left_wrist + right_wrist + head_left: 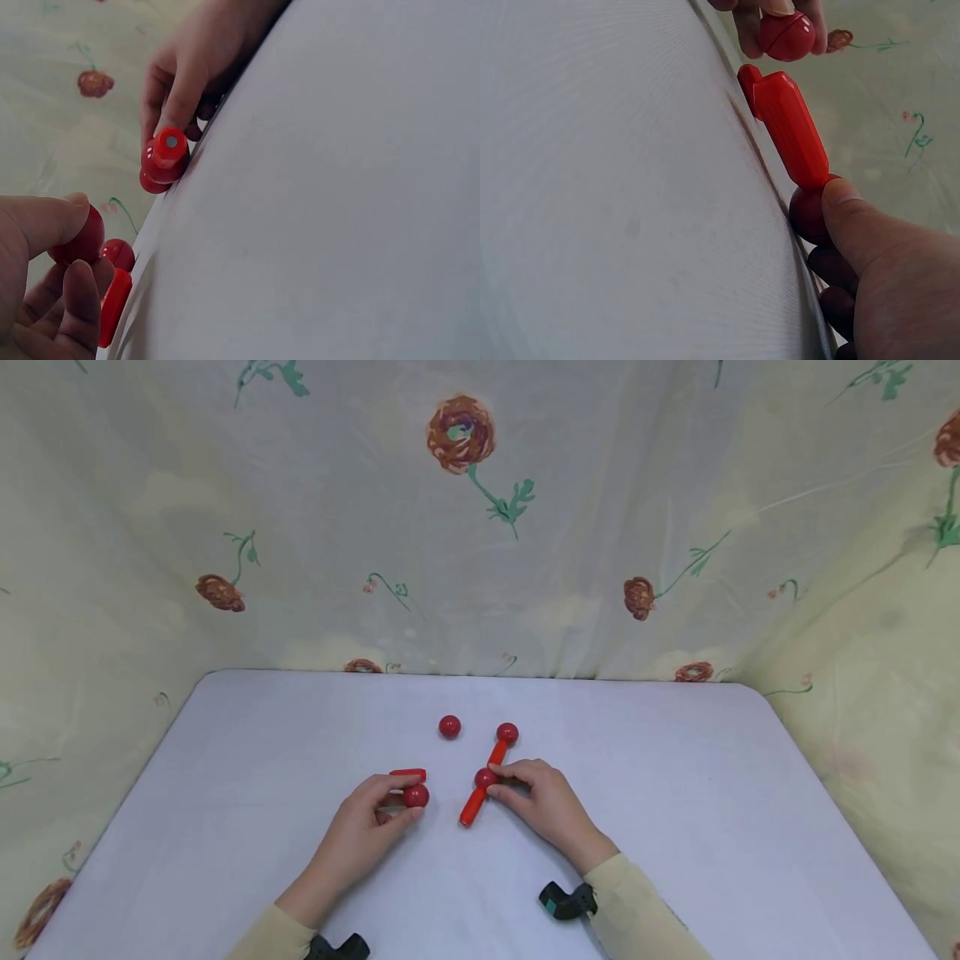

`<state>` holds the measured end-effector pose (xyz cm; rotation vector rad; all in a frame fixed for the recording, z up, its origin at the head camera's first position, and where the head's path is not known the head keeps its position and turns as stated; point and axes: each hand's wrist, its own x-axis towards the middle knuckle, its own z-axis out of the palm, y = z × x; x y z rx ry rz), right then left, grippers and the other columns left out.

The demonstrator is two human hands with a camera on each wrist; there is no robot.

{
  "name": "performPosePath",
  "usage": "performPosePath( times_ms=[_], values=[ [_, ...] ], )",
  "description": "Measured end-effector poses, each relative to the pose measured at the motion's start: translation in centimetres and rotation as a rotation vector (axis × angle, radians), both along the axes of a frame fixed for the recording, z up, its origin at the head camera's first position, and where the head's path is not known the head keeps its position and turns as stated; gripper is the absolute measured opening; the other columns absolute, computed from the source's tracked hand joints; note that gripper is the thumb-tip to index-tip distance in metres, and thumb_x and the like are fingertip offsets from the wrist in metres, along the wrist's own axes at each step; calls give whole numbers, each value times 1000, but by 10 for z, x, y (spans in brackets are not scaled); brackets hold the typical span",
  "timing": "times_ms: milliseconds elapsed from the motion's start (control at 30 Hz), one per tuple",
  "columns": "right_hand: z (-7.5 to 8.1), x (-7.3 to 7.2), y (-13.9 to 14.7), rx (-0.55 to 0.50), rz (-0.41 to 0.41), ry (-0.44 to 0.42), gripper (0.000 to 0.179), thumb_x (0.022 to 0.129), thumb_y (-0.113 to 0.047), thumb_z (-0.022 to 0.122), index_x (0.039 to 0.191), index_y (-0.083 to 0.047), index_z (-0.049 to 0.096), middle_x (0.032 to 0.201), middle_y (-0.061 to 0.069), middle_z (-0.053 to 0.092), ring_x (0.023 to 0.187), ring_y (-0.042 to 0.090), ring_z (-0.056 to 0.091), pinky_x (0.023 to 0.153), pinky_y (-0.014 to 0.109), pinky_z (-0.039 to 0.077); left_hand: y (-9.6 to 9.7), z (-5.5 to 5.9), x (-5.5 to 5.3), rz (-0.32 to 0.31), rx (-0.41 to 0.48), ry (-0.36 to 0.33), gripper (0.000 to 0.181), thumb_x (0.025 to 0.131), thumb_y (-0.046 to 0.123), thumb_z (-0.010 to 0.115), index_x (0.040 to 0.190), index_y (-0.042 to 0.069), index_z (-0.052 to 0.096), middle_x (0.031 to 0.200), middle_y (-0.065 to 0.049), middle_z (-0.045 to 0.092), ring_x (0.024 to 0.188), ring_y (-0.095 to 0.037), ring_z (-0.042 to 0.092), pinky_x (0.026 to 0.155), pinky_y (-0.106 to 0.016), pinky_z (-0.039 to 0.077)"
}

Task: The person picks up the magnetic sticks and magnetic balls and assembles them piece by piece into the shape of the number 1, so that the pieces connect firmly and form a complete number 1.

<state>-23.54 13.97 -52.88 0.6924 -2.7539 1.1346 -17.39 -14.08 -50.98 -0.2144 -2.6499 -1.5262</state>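
Here, pinching a red ball (416,795) in the left hand (363,828), gripping the inner ball (485,777) of a ball-and-rod chain (472,809) in the right hand (547,806), over a white table (690,777), near a loose rod (411,772).

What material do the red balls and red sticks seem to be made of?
Red balls: perhaps lacquered metal or plastic, glossy, with sharp highlights. Red sticks: probably moulded plastic, smooth, with faceted sides; one grey end disc may be metal.
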Motion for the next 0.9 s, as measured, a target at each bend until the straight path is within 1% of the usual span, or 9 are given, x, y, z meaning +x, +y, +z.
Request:
performPosePath(
  times_ms=[67, 233, 333, 433, 567, 633, 900],
  values=[
    [0, 0, 0, -3, 4, 4, 38, 87, -32, 77, 124, -26, 70, 110, -16, 67, 102, 5, 58, 88, 30, 52, 2, -2, 1, 15, -2, -3, 46, 82, 18, 83, 124, 26, 66, 113, 11, 61, 96, -5, 63, 71, -26, 54],
    [1, 1, 0, -11, 12, 7, 38, 87, -33, 77, 124, -25, 70, 111, -15, 67, 102, 6, 58, 88, 31, 52, 6, -7, 4, 55, 11, -38, 44, 81, 20, 83, 121, 23, 65, 114, 9, 62, 93, -8, 63, 70, -26, 54],
    [2, 0, 0, -14, 16, 6, 38, 87, -33, 77, 123, -25, 71, 110, -15, 68, 101, 5, 58, 87, 31, 52, 7, -9, 5, 59, 17, -51, 41, 82, 22, 83, 120, 20, 67, 110, 9, 64, 90, -9, 63, 69, -26, 54],
    [2, 0, 0, -14, 17, 7, 37, 87, -34, 77, 123, -25, 71, 109, -15, 68, 101, 5, 58, 87, 31, 52, 7, -9, 6, 54, -3, -60, 39, 81, 27, 83, 118, 22, 68, 104, 12, 66, 87, -8, 62, 68, -26, 53],
    [3, 1, 0, -8, 2, 1, 37, 87, -35, 77, 122, -25, 71, 109, -16, 67, 102, 5, 59, 88, 32, 52, 8, -7, 8, 24, -62, -74, 37, 81, 35, 83, 114, 28, 69, 97, 18, 65, 85, -7, 60, 68, -26, 52],
    [3, 1, -1, -5, -9, -6, 37, 87, -35, 77, 122, -26, 71, 109, -16, 67, 102, 5, 59, 88, 32, 52, 8, -6, 8, 0, -89, -68, 36, 80, 37, 83, 112, 30, 68, 96, 20, 64, 85, -7, 59, 69, -27, 52],
    [2, 0, 0, -6, -10, -18, 37, 87, -35, 77, 123, -27, 71, 109, -18, 66, 102, 4, 59, 89, 31, 51, 9, -9, 10, -74, -154, 23, 35, 80, 42, 82, 111, 30, 69, 94, 23, 62, 83, -4, 58, 74, -27, 52]
  ],
)
